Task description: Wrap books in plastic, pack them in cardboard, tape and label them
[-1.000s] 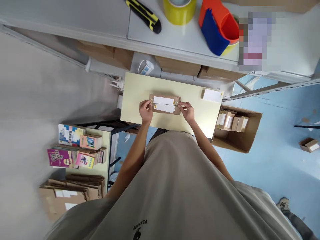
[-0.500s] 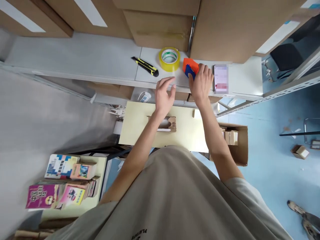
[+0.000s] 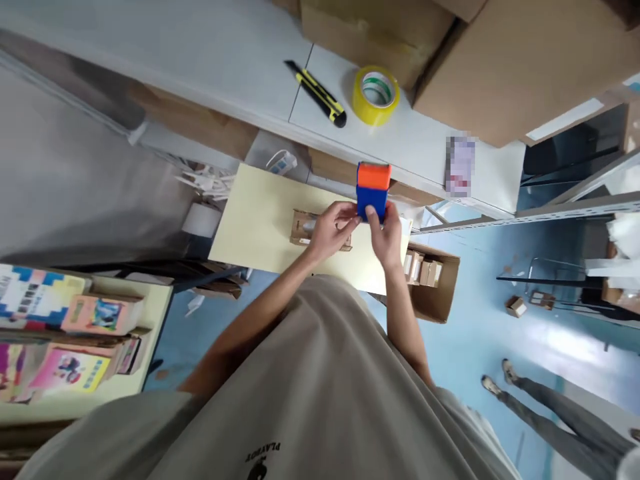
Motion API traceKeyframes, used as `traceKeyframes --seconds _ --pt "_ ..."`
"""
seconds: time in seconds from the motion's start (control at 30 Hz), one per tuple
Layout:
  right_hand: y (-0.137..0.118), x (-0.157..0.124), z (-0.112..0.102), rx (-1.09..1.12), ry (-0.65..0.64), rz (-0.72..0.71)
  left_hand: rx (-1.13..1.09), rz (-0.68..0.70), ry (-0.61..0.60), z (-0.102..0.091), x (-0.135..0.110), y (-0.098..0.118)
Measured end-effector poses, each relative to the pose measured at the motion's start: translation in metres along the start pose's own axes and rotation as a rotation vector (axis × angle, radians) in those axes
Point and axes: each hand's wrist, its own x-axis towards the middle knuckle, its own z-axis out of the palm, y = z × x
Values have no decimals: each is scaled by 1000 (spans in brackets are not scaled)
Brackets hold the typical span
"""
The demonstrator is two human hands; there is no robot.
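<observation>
A small blue-and-orange plastic piece, which looks like a tape cutter (image 3: 373, 190), is held up in front of the shelf edge, its orange part uppermost. My right hand (image 3: 386, 237) grips its lower end, thumb lying on the blue face. From the left, my left hand (image 3: 333, 230) has its fingertips and thumb closed at the lower left corner of the same piece. Above on the shelf (image 3: 410, 143) lie a yellow roll of tape (image 3: 376, 95) and a black-and-yellow utility knife (image 3: 320, 95).
Below my hands stands a pale yellow table (image 3: 250, 220) with a small opened cardboard box (image 3: 301, 228). A larger carton (image 3: 443, 293) holding small boxes is at its right. A blurred-out phone (image 3: 460, 167) lies on the shelf. Another person's legs (image 3: 545, 407) show at lower right.
My right hand has lifted the tape cutter off the shelf and brought it down towards me. My left hand has come down to it. The view has turned and shifted.
</observation>
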Motion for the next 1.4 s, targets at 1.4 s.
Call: traceKeyframes --seconds 1.4 --pt "-134 -83 91 -625 -593 110 153 13 -128 -247 -82 10"
